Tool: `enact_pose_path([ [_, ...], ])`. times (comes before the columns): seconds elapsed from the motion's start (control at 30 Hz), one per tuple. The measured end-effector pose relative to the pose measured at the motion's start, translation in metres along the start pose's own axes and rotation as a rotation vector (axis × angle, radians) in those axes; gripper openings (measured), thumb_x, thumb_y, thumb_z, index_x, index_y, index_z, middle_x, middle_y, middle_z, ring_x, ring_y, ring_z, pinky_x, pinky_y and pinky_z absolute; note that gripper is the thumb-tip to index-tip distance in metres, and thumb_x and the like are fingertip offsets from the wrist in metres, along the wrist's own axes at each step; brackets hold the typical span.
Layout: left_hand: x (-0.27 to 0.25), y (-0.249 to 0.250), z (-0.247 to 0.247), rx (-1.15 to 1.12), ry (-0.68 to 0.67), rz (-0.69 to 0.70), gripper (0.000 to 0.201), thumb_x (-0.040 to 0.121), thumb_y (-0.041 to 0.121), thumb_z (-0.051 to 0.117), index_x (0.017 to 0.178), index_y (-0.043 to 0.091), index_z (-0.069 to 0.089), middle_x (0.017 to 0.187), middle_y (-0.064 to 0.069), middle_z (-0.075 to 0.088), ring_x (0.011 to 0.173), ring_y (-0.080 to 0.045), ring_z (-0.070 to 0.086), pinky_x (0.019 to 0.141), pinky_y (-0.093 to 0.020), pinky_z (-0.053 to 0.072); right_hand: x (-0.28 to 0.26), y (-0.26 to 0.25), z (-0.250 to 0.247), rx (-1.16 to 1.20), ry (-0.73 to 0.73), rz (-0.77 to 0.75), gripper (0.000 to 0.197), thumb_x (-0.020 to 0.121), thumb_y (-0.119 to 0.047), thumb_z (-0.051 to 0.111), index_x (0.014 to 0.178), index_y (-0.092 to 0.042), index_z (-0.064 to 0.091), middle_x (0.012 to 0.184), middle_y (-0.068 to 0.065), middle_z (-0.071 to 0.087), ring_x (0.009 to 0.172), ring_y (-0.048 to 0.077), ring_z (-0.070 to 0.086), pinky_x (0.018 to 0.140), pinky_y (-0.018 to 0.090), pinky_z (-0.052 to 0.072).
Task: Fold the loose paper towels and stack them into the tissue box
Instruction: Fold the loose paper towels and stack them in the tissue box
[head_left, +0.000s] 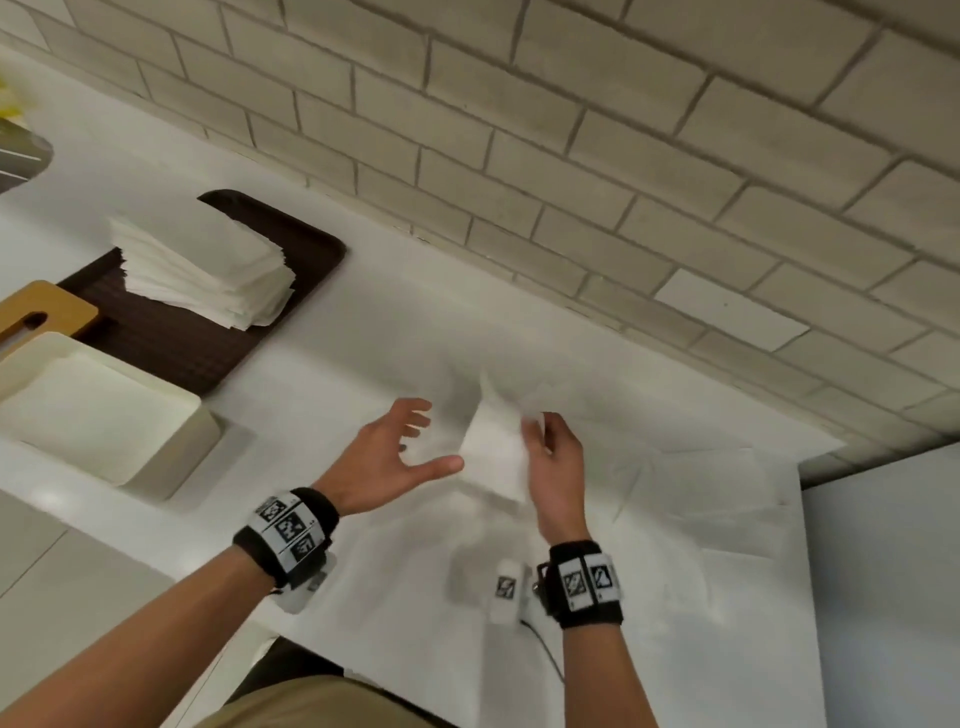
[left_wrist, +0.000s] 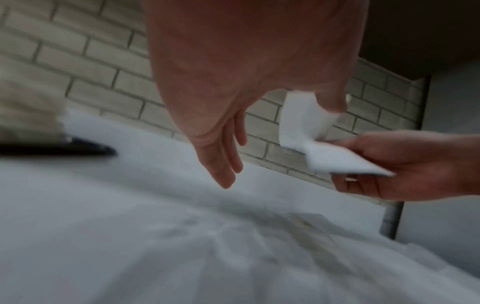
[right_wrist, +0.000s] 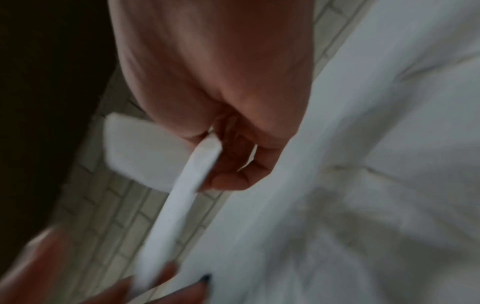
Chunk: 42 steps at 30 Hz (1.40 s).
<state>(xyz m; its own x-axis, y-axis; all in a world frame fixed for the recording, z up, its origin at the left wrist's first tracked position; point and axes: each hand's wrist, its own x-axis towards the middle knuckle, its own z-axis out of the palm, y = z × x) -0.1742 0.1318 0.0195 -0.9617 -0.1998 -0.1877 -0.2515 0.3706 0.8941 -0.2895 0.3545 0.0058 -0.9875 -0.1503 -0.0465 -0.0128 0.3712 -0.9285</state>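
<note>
One folded paper towel (head_left: 496, 457) is pinched in my right hand (head_left: 558, 467); my left hand (head_left: 395, 462), fingers spread, waits at nine o'clock. A loose pinch could let it unfold.

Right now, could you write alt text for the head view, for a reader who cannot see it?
The right hand pinches a folded towel above a white counter, and the open left hand reaches toward it. At the left stand an open tissue box and a towel stack on a dark tray.
</note>
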Motion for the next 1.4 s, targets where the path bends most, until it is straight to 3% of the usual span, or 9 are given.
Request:
enact_pose_path([
  [0.23, 0.017, 0.007, 0.059, -0.564, 0.069, -0.199, 0.030, 0.097, 0.022, 0.080, 0.126, 0.015, 0.072, 0.115, -0.004, 0.082, 0.109, -0.029, 0.078, 0.096, -0.052, 0.062, -0.032, 0.007, -0.005, -0.223, -0.276, 0.035, 0.025, 0.109, -0.048, 0.059, 0.099, -0.025, 0.066, 0.087, -0.005, 0.076, 0.073, 0.003, 0.069, 0.069, 0.025, 0.052],
  [0.4, 0.015, -0.024, 0.066, -0.504, 0.058, -0.289, 0.030, 0.096, 0.023, 0.082, 0.124, 0.017, 0.073, 0.112, -0.003, 0.082, 0.103, -0.026, 0.080, 0.093, -0.051, 0.064, 0.049, 0.054, -0.065, -0.479, 0.263, 0.267, 0.059, 0.104, -0.058, 0.061, 0.132, -0.006, 0.059, 0.134, 0.019, 0.065, 0.125, 0.042, 0.061, 0.108, 0.047, 0.045],
  [0.53, 0.004, -0.032, 0.073, -0.448, 0.051, -0.321, 0.030, 0.089, 0.027, 0.089, 0.115, 0.017, 0.079, 0.105, -0.002, 0.084, 0.096, -0.024, 0.081, 0.086, -0.046, 0.065, 0.098, 0.082, -0.086, -0.636, 0.097, 0.426, 0.062, 0.090, -0.070, 0.067, 0.118, -0.014, 0.070, 0.129, 0.017, 0.070, 0.122, 0.044, 0.062, 0.104, 0.049, 0.049],
  [0.63, 0.000, -0.036, 0.081, -0.433, 0.087, -0.370, 0.026, 0.090, 0.032, 0.088, 0.110, 0.017, 0.080, 0.102, 0.000, 0.084, 0.094, -0.023, 0.081, 0.086, -0.047, 0.066, 0.099, 0.051, -0.080, -0.477, 0.078, 0.095, 0.028, 0.096, -0.036, 0.077, 0.086, -0.021, 0.057, 0.085, 0.000, 0.065, 0.085, 0.030, 0.063, 0.076, 0.034, 0.045],
  [0.77, -0.001, -0.036, 0.087, -0.545, 0.116, -0.410, 0.025, 0.102, 0.030, 0.074, 0.114, 0.008, 0.077, 0.105, -0.008, 0.083, 0.100, -0.034, 0.080, 0.090, -0.052, 0.065, 0.056, -0.024, -0.067, 0.025, 0.006, -0.139, 0.019, 0.104, -0.028, 0.074, 0.093, -0.020, 0.060, 0.075, -0.006, 0.057, 0.069, 0.010, 0.048, 0.066, 0.024, 0.042],
  [0.97, 0.000, -0.038, 0.098, -0.671, 0.087, -0.450, 0.035, 0.112, 0.033, 0.057, 0.114, 0.004, 0.077, 0.108, -0.014, 0.082, 0.101, -0.034, 0.078, 0.092, -0.048, 0.063, -0.010, -0.027, -0.033, 0.196, -0.032, -0.069, 0.024, 0.102, -0.035, 0.076, 0.124, -0.040, 0.071, 0.089, -0.020, 0.071, 0.074, 0.007, 0.060, 0.074, 0.024, 0.055],
  [1.1, -0.004, -0.040, 0.102, -0.621, 0.145, -0.492, 0.037, 0.114, 0.022, 0.049, 0.094, 0.008, 0.076, 0.085, -0.006, 0.081, 0.083, -0.027, 0.076, 0.073, -0.037, 0.059, -0.044, 0.028, -0.025, -0.063, -0.210, 0.195, 0.035, 0.093, -0.053, 0.080, 0.120, -0.055, 0.058, 0.066, 0.001, 0.060, 0.059, 0.009, 0.058, 0.069, 0.037, 0.056],
  [1.23, -0.009, -0.049, 0.102, -0.578, 0.146, -0.517, 0.039, 0.110, 0.005, 0.042, 0.092, 0.007, 0.077, 0.088, -0.006, 0.082, 0.085, -0.027, 0.078, 0.077, -0.041, 0.063, -0.058, 0.027, -0.030, 0.137, -0.371, 0.243, 0.022, 0.101, -0.024, 0.078, 0.120, -0.033, 0.071, 0.097, 0.011, 0.079, 0.087, 0.028, 0.074, 0.075, 0.039, 0.059],
  [1.4, -0.011, -0.046, 0.104, -0.663, 0.082, -0.518, 0.039, 0.115, 0.032, 0.050, 0.119, 0.006, 0.077, 0.115, -0.014, 0.081, 0.111, -0.037, 0.076, 0.105, -0.057, 0.057, -0.058, -0.031, -0.038, 0.608, -0.340, 0.156, 0.025, 0.105, -0.004, 0.066, 0.124, -0.017, 0.075, 0.131, 0.004, 0.077, 0.114, 0.020, 0.074, 0.090, 0.032, 0.060],
])
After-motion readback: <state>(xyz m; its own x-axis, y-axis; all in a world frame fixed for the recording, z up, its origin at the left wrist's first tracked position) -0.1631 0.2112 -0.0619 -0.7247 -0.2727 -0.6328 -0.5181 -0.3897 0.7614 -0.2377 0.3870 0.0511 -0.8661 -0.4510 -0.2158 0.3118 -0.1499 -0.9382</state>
